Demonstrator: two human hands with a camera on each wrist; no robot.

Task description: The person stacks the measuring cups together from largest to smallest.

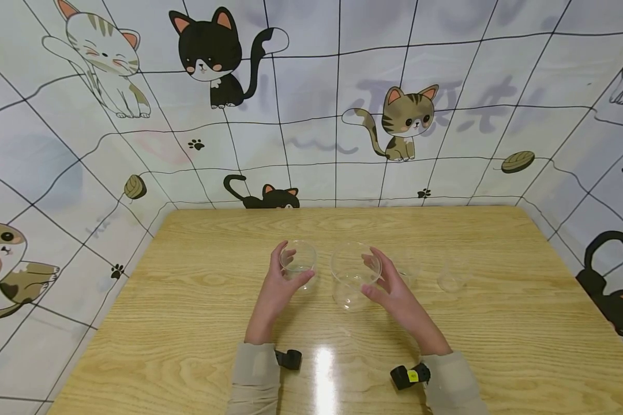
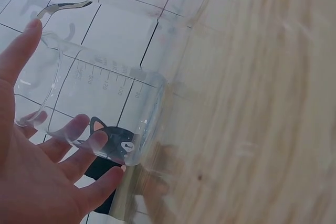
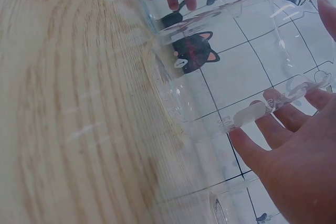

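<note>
Two clear glass beakers stand upright side by side near the middle of the table. My left hand (image 1: pixel 284 282) grips the smaller beaker (image 1: pixel 298 260), thumb on the near side and fingers round its left side. Printed graduation marks show on this beaker's wall in the left wrist view. Round the right side of the larger beaker (image 1: pixel 349 285) curl the fingers and thumb of my right hand (image 1: pixel 393 289). In the right wrist view, fingertips (image 3: pixel 244 140) lie along its wall beside a white label patch. A small gap separates the two beakers.
Right of my right hand stands another clear glass vessel (image 1: pixel 409 271), partly behind the fingers. Farther right is a small, faint transparent vessel (image 1: pixel 450 280). The wooden table (image 1: pixel 187 323) ends at a cat-patterned backdrop (image 1: pixel 311 144) behind and at both sides.
</note>
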